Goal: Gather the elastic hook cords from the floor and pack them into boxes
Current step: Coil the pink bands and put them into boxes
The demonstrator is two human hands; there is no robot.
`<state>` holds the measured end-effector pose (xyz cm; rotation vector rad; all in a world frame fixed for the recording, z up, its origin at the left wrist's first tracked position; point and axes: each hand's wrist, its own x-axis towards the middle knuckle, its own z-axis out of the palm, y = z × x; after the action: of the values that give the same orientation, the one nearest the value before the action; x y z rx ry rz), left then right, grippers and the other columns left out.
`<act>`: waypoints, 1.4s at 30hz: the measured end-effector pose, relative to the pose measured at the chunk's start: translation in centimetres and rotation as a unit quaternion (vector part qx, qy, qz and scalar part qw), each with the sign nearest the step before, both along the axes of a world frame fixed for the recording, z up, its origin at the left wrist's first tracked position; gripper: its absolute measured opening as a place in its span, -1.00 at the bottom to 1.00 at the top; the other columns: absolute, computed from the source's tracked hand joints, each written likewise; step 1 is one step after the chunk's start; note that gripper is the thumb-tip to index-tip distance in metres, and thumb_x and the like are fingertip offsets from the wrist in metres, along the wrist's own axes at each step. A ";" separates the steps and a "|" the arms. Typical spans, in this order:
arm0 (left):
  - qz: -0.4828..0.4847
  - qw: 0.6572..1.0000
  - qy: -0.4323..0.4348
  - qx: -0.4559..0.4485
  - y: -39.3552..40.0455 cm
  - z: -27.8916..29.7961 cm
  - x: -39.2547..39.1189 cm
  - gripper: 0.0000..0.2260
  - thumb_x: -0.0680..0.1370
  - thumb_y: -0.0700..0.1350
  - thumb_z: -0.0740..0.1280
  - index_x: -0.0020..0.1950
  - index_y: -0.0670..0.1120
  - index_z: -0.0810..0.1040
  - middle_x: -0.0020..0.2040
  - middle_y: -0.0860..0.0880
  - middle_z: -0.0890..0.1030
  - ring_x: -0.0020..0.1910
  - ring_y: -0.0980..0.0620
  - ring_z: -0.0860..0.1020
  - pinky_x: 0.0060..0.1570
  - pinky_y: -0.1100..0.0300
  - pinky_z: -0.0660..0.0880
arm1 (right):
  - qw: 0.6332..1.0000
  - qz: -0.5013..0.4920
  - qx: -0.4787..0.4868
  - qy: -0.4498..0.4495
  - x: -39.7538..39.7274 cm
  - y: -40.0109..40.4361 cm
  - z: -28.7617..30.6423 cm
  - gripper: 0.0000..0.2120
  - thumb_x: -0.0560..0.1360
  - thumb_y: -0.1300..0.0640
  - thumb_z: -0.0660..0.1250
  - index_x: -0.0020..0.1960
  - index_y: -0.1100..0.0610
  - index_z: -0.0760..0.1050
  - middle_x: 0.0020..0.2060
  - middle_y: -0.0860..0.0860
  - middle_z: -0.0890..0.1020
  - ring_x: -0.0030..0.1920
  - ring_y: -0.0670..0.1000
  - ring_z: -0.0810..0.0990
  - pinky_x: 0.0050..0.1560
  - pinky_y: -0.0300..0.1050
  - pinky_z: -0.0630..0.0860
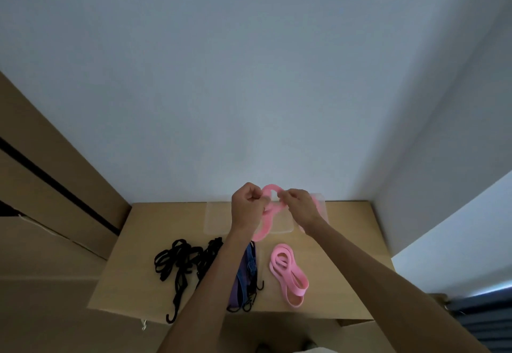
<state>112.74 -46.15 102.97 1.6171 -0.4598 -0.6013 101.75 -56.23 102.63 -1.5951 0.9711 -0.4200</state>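
Hands grip one pink cord (268,214) above a clear box (219,218): left hand (247,207) and right hand (297,206) both pinch it. Another pink cord (288,273), black cords (180,261) and blue cords (248,278) lie on the wooden surface (346,255).

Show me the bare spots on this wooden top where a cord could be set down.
Free: the right strip of the wooden top, between the loose pink band and the edge; the far-left corner, left of the clear box and behind the black cords. Crowded: the middle front, where black cords, the blue-purple bundle and the pink band lie close together.
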 end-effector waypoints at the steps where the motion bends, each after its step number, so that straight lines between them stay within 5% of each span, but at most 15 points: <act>1: 0.026 0.999 0.020 -0.013 0.1 0.2 0.1 -0.69 0.36 -0.40 0.39 -0.39 -0.02 0.43 -0.38 0.04 0.45 -0.31 0.06 0.46 -0.32 0.10 0.59 | 0.999 -0.029 0.040 -0.009 -0.2 -0.2 -0.1 -0.66 0.62 0.09 0.24 -0.13 0.38 0.52 -0.27 0.16 0.49 -0.22 0.08 0.42 -0.17 0.00 0.35; 5: 0.129 0.989 0.047 -0.048 1.1 1.3 0.8 -0.80 0.35 -0.37 0.32 -0.33 -0.09 0.42 -0.40 0.07 0.41 -0.38 0.12 0.37 -0.35 0.23 0.36 | 0.987 -0.063 0.138 -0.046 -0.5 -0.6 -0.1 -0.76 0.64 0.16 0.18 0.06 0.33 0.52 -0.08 0.17 0.71 -0.05 0.12 0.69 0.03 0.05 0.60; 9: 0.222 0.974 0.043 -0.019 3.0 1.2 2.5 -0.92 0.37 -0.33 0.31 -0.24 -0.16 0.48 -0.31 0.02 0.50 -0.31 0.04 0.43 -0.34 0.20 0.36 | 0.980 -0.100 0.144 -0.093 -0.8 -0.5 1.0 -0.80 0.64 0.18 0.16 0.10 0.24 0.52 -0.17 0.16 0.74 -0.12 0.15 0.73 -0.03 0.03 0.65; 13: 0.139 0.958 -0.117 0.222 5.0 -0.5 2.0 -0.80 0.47 -0.22 0.33 0.09 -0.09 0.54 0.14 -0.01 0.51 0.00 0.02 0.53 -0.15 0.20 0.45 | 0.988 -0.071 0.103 -0.094 -0.5 0.5 2.1 -0.74 0.65 0.08 0.18 0.10 0.29 0.47 -0.17 0.17 0.73 -0.11 0.16 0.73 0.07 0.14 0.64; 16: 0.018 0.964 -0.212 0.159 5.0 -1.3 -0.3 -0.56 0.48 -0.22 0.35 0.36 -0.05 0.46 0.35 0.01 0.41 0.32 0.03 0.44 0.17 0.22 0.40 | 0.995 -0.060 0.052 -0.057 0.4 1.7 2.7 -0.71 0.65 0.07 0.20 0.05 0.32 0.47 -0.10 0.24 0.70 -0.04 0.20 0.71 0.14 0.25 0.59; 18: -0.068 0.937 -0.298 0.169 4.4 -1.5 -1.6 -0.45 0.50 -0.16 0.38 0.48 -0.01 0.34 0.47 0.00 0.33 0.42 0.03 0.36 0.31 0.13 0.43 | 0.997 -0.056 0.026 -0.037 0.9 2.5 3.1 -0.71 0.64 0.08 0.19 0.02 0.32 0.48 -0.10 0.28 0.68 -0.03 0.23 0.71 0.11 0.26 0.60; 20: -0.092 0.909 -0.365 0.181 3.7 -1.5 -2.4 -0.47 0.54 -0.11 0.37 0.49 0.03 0.33 0.44 -0.02 0.37 0.33 0.02 0.46 0.22 0.09 0.52 | 0.998 -0.053 0.004 -0.031 1.2 3.2 3.5 -0.70 0.62 0.08 0.19 -0.01 0.34 0.48 -0.16 0.24 0.69 -0.08 0.20 0.72 0.00 0.17 0.63; 23: -0.077 0.915 -0.364 0.156 3.2 -1.1 -2.7 -0.74 0.63 -0.09 0.31 0.32 -0.03 0.53 0.09 0.00 0.63 0.03 0.01 0.61 0.04 0.09 0.55 | 0.999 -0.035 -0.031 -0.010 1.2 3.9 3.9 -0.71 0.57 0.03 0.23 -0.10 0.27 0.49 -0.19 0.18 0.69 -0.13 0.13 0.68 -0.05 0.10 0.60; 29: -0.048 0.974 -0.187 0.115 3.0 -1.3 -2.6 -0.77 0.68 -0.15 0.19 0.19 -0.14 0.62 -0.02 -0.11 0.68 -0.02 -0.10 0.63 -0.05 0.08 0.55 | 0.995 -0.074 0.000 -0.069 0.2 3.8 3.1 -0.65 0.56 0.00 0.28 -0.22 0.24 0.62 -0.30 0.11 0.70 -0.22 0.07 0.69 -0.10 0.03 0.62; 32: 0.014 0.998 0.045 0.047 2.8 -0.9 -2.3 -0.80 0.65 -0.15 0.24 -0.06 -0.09 0.63 -0.13 -0.09 0.66 -0.08 -0.11 0.64 -0.05 -0.03 0.62 | 0.982 -0.176 0.009 -0.061 -1.0 2.9 1.9 -0.66 0.60 0.04 0.20 -0.19 0.21 0.58 -0.32 0.06 0.67 -0.21 0.09 0.64 -0.17 -0.06 0.54; 36: 0.032 0.910 0.379 -0.163 2.0 0.1 -2.1 -0.87 0.65 -0.20 0.29 0.15 -0.21 0.57 0.04 -0.19 0.67 0.05 -0.11 0.64 -0.15 0.09 0.64 | 0.987 -0.063 0.147 0.022 -2.5 2.0 -0.6 -0.62 0.63 -0.14 0.18 0.13 0.16 0.55 0.05 0.12 0.65 0.10 0.15 0.59 0.10 0.04 0.46; 39: 0.039 0.886 0.417 -0.198 1.2 0.3 -2.2 -0.89 0.65 -0.23 0.28 0.13 -0.23 0.55 0.07 -0.23 0.65 0.06 -0.11 0.64 -0.05 0.08 0.60 | 0.942 -0.021 0.331 -0.048 -3.9 1.7 -1.8 -0.54 0.61 -0.23 0.17 0.17 0.13 0.57 0.06 0.16 0.69 0.04 0.15 0.64 0.04 0.04 0.47; 42: 0.052 0.896 0.396 -0.193 0.5 0.4 -2.6 -0.89 0.66 -0.23 0.27 0.14 -0.20 0.55 0.08 -0.20 0.64 0.03 -0.09 0.64 -0.07 0.09 0.60 | 0.928 -0.025 0.363 -0.083 -4.2 1.5 -2.6 -0.70 0.57 0.07 0.35 0.19 0.25 0.55 -0.04 0.18 0.67 -0.07 0.12 0.69 -0.08 -0.03 0.56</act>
<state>110.18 -45.69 103.36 0.8979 0.1182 -0.9533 97.59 -54.68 100.04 -0.8501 0.8949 -0.1852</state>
